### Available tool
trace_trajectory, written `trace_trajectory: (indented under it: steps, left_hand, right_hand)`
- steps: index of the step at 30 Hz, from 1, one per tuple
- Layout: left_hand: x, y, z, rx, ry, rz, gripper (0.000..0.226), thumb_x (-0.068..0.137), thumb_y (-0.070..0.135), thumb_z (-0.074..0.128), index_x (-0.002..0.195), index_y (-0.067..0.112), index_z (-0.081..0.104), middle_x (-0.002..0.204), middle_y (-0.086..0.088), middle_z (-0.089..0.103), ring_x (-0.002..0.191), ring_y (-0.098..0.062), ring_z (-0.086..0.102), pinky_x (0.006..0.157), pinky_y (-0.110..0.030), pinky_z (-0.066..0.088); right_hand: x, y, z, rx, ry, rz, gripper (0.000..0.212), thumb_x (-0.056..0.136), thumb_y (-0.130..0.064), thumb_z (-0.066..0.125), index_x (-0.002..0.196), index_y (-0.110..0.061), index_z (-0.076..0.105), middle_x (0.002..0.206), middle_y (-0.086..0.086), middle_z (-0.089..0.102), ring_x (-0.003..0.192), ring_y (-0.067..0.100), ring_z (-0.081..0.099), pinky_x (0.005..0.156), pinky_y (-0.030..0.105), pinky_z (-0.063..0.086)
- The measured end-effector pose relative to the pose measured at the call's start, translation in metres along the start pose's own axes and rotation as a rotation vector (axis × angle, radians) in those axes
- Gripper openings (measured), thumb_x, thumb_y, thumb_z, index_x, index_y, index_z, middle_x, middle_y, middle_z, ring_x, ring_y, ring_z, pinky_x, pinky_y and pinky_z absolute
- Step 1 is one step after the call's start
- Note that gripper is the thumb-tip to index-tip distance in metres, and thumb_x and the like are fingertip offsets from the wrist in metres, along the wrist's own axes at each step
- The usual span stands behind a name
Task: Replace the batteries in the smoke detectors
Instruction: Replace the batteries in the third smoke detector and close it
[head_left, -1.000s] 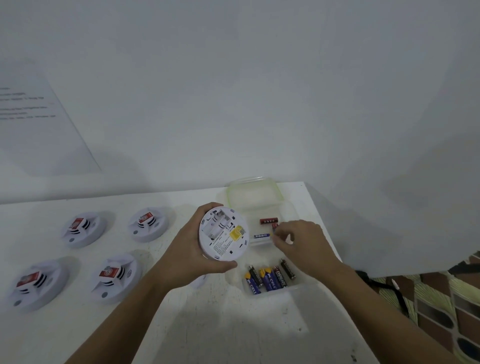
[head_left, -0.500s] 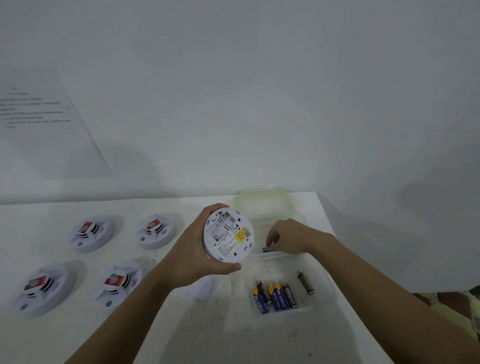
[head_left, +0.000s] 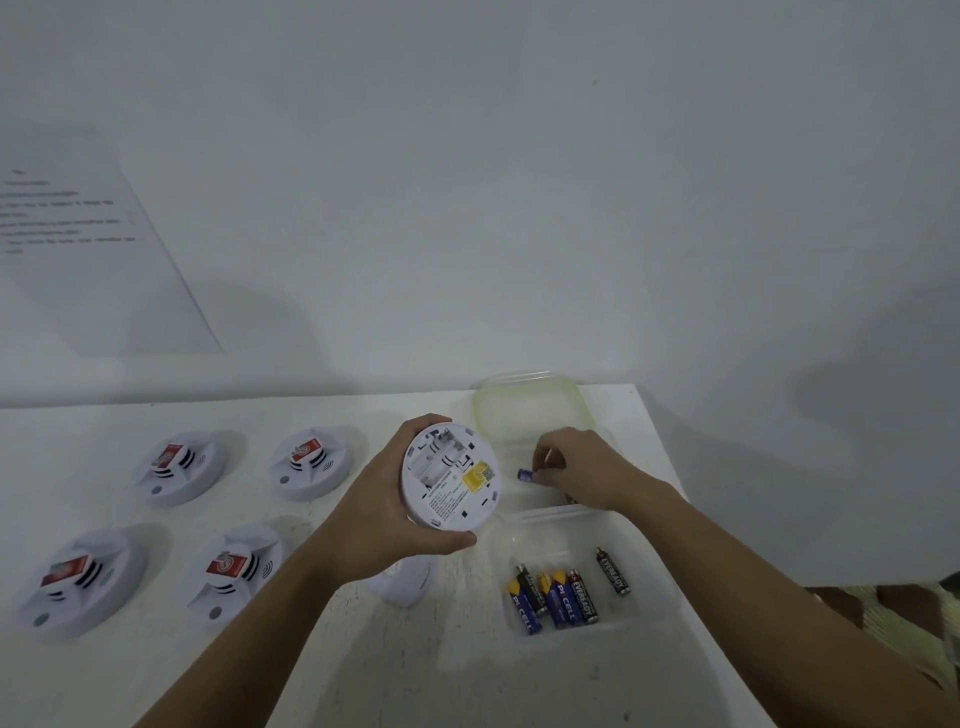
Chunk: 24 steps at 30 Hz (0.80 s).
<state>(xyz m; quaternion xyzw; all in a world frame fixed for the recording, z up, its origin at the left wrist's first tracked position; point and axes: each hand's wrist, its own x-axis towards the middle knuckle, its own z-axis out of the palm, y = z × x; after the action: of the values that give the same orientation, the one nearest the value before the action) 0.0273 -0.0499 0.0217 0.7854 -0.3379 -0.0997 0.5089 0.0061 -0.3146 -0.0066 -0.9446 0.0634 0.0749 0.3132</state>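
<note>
My left hand grips a white round smoke detector turned back side up, showing its open battery bay and a yellow sticker. My right hand reaches into the far clear plastic container and pinches a small blue battery by its end. In the near clear container lie several batteries, blue-yellow and black ones. A white cover piece rests on the table below the held detector.
Several white smoke detectors with red labels sit on the white table at the left, among them one at the near left and another at the far middle. A printed sheet hangs on the wall. The table's right edge runs beside the containers.
My right hand has shifted within the far container and now pinches the blue battery lifted slightly. The view has tilted, so everything sits lower in the frame. My left hand still holds the detector.
</note>
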Motion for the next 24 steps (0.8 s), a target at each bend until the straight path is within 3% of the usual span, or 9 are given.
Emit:
trace_trajectory:
  steps: [5, 10, 14, 19, 24]
  left_hand:
    - [0.003, 0.004, 0.001, 0.010, 0.015, 0.009, 0.094, 0.060, 0.015, 0.098, 0.136, 0.030, 0.045, 0.127, 0.019, 0.059, 0.124, -0.005, 0.055, 0.090, -0.014, 0.052]
    - [0.003, 0.014, 0.002, 0.001, 0.017, 0.037, 0.093, 0.061, 0.015, 0.097, 0.136, 0.030, 0.045, 0.129, 0.018, 0.059, 0.125, -0.008, 0.055, 0.093, -0.016, 0.052]
    - [-0.001, 0.025, 0.004, -0.008, 0.028, 0.049, 0.093, 0.061, 0.015, 0.097, 0.135, 0.035, 0.044, 0.128, 0.022, 0.059, 0.125, -0.005, 0.056, 0.091, -0.014, 0.051]
    - [-0.009, 0.034, 0.010, -0.018, 0.035, 0.049, 0.093, 0.062, 0.017, 0.097, 0.138, 0.028, 0.044, 0.125, 0.019, 0.060, 0.122, -0.011, 0.058, 0.094, -0.024, 0.056]
    - [-0.019, 0.041, 0.016, -0.029, 0.058, 0.057, 0.091, 0.060, 0.014, 0.098, 0.134, 0.029, 0.047, 0.121, 0.012, 0.063, 0.117, -0.016, 0.062, 0.090, -0.035, 0.060]
  right_hand:
    - [-0.020, -0.020, -0.016, 0.396, 0.255, -0.005, 0.004, 0.094, -0.021, 0.067, 0.091, -0.018, 0.069, 0.094, 0.000, 0.070, 0.080, 0.014, 0.065, 0.066, 0.022, 0.051]
    - [-0.055, -0.050, -0.036, 0.853, 0.357, -0.137, 0.011, 0.096, -0.008, 0.063, 0.098, -0.009, 0.073, 0.090, 0.008, 0.070, 0.078, 0.018, 0.064, 0.073, 0.031, 0.054]
    - [-0.084, -0.075, -0.038, 0.906, 0.352, -0.176, 0.014, 0.095, -0.011, 0.066, 0.104, -0.018, 0.073, 0.091, 0.005, 0.075, 0.079, 0.018, 0.065, 0.076, 0.038, 0.055]
    - [-0.102, -0.096, -0.023, 1.002, 0.398, -0.168, 0.023, 0.087, -0.009, 0.074, 0.106, -0.008, 0.062, 0.088, 0.009, 0.078, 0.075, 0.011, 0.073, 0.063, 0.017, 0.054]
    - [-0.102, -0.094, -0.003, 0.999, 0.491, -0.135, 0.018, 0.084, -0.010, 0.077, 0.095, -0.001, 0.065, 0.080, 0.011, 0.077, 0.074, 0.020, 0.074, 0.060, 0.019, 0.055]
